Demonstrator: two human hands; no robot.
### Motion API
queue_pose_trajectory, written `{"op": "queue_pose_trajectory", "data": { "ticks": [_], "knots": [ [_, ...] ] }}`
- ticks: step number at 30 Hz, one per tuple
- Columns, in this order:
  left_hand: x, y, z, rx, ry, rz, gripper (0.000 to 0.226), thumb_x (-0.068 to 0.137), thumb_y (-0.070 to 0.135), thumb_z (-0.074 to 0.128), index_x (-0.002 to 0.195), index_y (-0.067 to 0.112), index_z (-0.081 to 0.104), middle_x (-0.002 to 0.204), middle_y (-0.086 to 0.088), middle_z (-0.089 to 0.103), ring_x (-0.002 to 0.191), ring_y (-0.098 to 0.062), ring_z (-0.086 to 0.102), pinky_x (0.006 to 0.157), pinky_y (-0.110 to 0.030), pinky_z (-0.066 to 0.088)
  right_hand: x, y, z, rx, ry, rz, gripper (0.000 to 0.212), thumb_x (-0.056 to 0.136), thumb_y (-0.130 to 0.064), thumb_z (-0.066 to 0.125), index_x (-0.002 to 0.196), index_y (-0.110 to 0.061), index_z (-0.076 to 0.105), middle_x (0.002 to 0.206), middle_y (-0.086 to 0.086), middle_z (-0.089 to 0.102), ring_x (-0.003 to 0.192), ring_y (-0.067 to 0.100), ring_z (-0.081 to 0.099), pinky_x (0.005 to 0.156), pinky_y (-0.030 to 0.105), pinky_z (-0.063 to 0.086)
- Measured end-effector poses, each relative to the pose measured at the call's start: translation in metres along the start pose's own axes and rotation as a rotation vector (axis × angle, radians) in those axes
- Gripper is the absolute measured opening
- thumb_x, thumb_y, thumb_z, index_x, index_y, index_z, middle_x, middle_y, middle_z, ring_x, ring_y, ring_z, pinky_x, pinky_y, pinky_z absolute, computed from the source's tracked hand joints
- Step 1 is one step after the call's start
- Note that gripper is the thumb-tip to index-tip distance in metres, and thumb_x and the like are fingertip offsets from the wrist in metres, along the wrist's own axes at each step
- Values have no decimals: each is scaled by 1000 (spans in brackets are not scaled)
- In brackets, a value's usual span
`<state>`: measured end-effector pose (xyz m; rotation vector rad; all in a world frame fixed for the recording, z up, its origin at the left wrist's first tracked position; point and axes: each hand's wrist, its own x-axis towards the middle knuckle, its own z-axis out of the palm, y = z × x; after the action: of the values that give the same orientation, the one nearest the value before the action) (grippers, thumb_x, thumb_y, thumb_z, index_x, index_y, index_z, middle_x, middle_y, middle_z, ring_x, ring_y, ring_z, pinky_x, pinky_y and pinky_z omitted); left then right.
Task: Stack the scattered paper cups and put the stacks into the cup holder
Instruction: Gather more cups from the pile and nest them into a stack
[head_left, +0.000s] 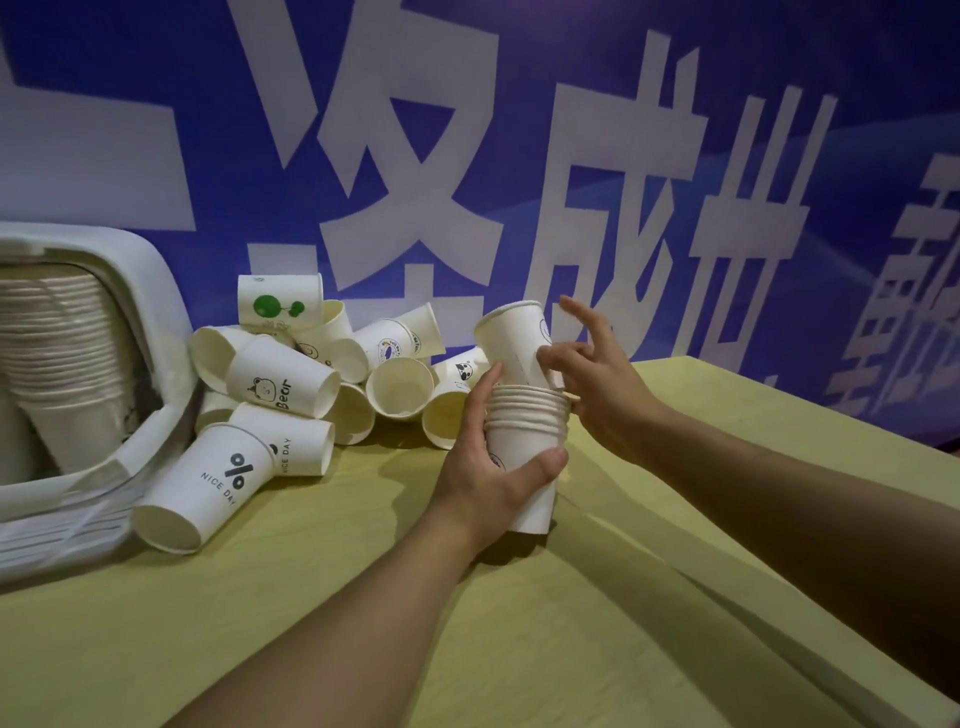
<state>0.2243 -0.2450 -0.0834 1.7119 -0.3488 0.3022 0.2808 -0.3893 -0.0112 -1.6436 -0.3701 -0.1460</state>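
My left hand (488, 467) grips a stack of several white paper cups (524, 441), held upright above the table. A single white cup (511, 338) stands tilted in the top of the stack. My right hand (592, 374) pinches that cup's lower side with thumb and fingertips, the other fingers spread. A pile of scattered paper cups (311, 384) lies on its sides to the left, some printed "NICE DAY" and "Bear". The white cup holder (150, 291) at far left holds a long stack of cups (62, 332).
The yellow-green table (363, 597) runs to an edge at the right (831, 395). A blue banner with large white characters (467, 156) forms the wall right behind the pile.
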Motion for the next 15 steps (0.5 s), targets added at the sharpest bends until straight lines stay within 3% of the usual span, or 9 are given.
{"op": "queue_pose_trajectory", "data": {
  "ticks": [5, 10, 13, 15],
  "knots": [
    [3, -1, -1, 41, 43, -58, 109, 84, 38, 79, 147, 59, -8, 142, -4, 42, 100, -20, 63, 76, -35, 59, -6, 4, 4, -62, -97, 4, 41, 93, -18, 62, 128, -37, 50, 117, 9, 57, 108, 27, 61, 80, 30, 53],
    [3, -2, 0, 32, 63, -67, 106, 83, 38, 79, 149, 56, -3, 142, -3, 41, 99, -19, 63, 72, -31, 57, -2, 5, 5, -126, -92, -6, 48, 95, -17, 59, 133, -40, 41, 117, 6, 56, 107, 24, 60, 80, 29, 53],
    [4, -3, -1, -13, 110, -73, 105, 82, 36, 80, 147, 58, 0, 143, -4, 42, 99, -20, 63, 68, -29, 55, -4, 7, 3, -120, -100, -22, 26, 99, -17, 52, 118, -34, 59, 112, 3, 64, 106, 24, 63, 84, 32, 54],
    [6, -4, -2, -35, 186, -69, 109, 82, 33, 80, 148, 58, -3, 150, -3, 36, 102, -19, 59, 67, -27, 51, -5, 11, 0, -174, -64, -45, 24, 101, -24, 48, 101, -33, 70, 109, -4, 68, 106, 19, 63, 89, 34, 52]
  ]
}}
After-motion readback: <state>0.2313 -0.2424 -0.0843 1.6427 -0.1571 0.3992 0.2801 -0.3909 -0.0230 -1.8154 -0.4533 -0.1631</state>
